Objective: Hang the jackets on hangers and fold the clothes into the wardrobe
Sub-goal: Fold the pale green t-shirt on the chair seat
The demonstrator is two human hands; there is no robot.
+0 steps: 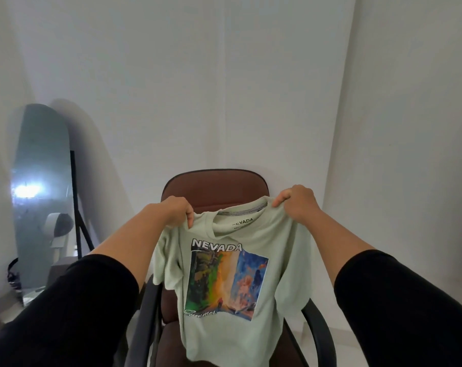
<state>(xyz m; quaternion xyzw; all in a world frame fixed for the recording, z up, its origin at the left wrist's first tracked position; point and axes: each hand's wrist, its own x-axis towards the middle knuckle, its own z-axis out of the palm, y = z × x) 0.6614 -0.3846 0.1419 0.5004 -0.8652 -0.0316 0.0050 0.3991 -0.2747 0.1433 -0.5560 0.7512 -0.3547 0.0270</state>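
I hold the pale green T-shirt (251,266) up in front of the brown chair (214,186), print facing me, so it hangs flat and I can judge the fold. Left hand (175,210) pinches one shoulder seam, right hand (294,201) the other; each grip closed on cloth. Hem drapes toward the chair's seat. Mirror (43,181) leans left of the chair.

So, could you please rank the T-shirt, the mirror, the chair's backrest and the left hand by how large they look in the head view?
1. T-shirt
2. mirror, though it stands farther away
3. chair's backrest, partly hidden
4. left hand
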